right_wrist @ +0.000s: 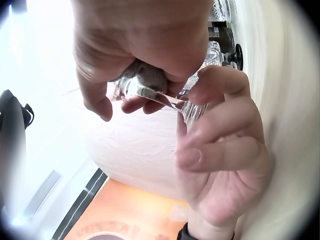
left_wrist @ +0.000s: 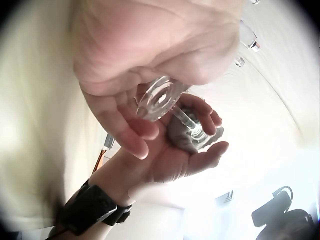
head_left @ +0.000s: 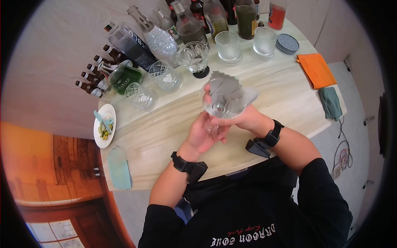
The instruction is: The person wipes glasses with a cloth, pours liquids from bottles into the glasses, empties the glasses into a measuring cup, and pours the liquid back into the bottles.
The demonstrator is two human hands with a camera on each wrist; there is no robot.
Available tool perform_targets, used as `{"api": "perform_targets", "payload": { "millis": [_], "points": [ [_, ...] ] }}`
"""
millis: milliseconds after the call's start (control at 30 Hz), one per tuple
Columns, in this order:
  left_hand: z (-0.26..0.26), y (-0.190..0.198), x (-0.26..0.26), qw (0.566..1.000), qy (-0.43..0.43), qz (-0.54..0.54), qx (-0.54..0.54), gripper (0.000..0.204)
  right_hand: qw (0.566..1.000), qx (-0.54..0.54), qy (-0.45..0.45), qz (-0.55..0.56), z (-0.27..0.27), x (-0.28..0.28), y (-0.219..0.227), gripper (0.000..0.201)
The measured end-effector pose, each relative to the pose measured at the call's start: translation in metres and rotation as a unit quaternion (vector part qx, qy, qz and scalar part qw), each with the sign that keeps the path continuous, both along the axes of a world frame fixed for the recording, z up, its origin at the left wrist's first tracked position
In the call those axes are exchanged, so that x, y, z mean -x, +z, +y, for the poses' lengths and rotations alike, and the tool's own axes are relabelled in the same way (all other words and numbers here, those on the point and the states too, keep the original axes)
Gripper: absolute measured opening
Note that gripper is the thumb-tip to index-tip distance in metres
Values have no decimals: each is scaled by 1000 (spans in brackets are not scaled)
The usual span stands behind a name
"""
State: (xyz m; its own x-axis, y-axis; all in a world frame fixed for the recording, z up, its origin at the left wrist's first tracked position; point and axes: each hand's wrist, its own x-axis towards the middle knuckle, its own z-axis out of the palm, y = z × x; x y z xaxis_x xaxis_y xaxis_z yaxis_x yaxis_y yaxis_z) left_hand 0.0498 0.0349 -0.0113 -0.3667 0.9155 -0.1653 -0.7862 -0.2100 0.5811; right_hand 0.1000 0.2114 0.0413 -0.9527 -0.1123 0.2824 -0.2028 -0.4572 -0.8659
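Note:
A clear stemmed cocktail glass (head_left: 223, 108) is between both hands over the near middle of the table, its wide bowl facing the head camera. Bunched grey cloth (head_left: 225, 86) fills the bowl and sticks out past its rim. My right hand (head_left: 251, 118) grips the bowl with the cloth. Curled fingers of my left hand (head_left: 205, 134) hold the glass's round foot from below. In the left wrist view the foot (left_wrist: 162, 98) lies against the left palm, and the stem (left_wrist: 185, 118) runs toward the right hand (left_wrist: 165, 162). The right wrist view shows the cloth (right_wrist: 150, 76) under the right palm.
Bottles (head_left: 159, 45) line the back, with tumblers (head_left: 165, 76) and a black-footed patterned glass (head_left: 194, 58) before them. Stacked coasters (head_left: 287, 44), an orange cloth (head_left: 316, 71) and a green cloth (head_left: 330, 103) lie right. A plate of garnishes (head_left: 97, 131) and a pale-blue item (head_left: 120, 171) lie left.

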Motion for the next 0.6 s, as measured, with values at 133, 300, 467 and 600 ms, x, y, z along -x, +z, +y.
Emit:
{"api": "perform_targets", "payload": {
  "millis": [133,300,467,600],
  "points": [
    [1,4,2,982,-145,-16,-124,63,991,46,125,21,-3,-3,12,85],
    [8,25,-16,976,-31,205,73,80,962,51,267,-36,6,-8,30,84],
    [0,15,-12,996,-62,-60,-22,73,976,-7,219,-10,5,-7,22,67],
    [3,4,-7,999,9,-26,-40,61,999,-31,7,2,-15,-7,17,51]
  ]
}}
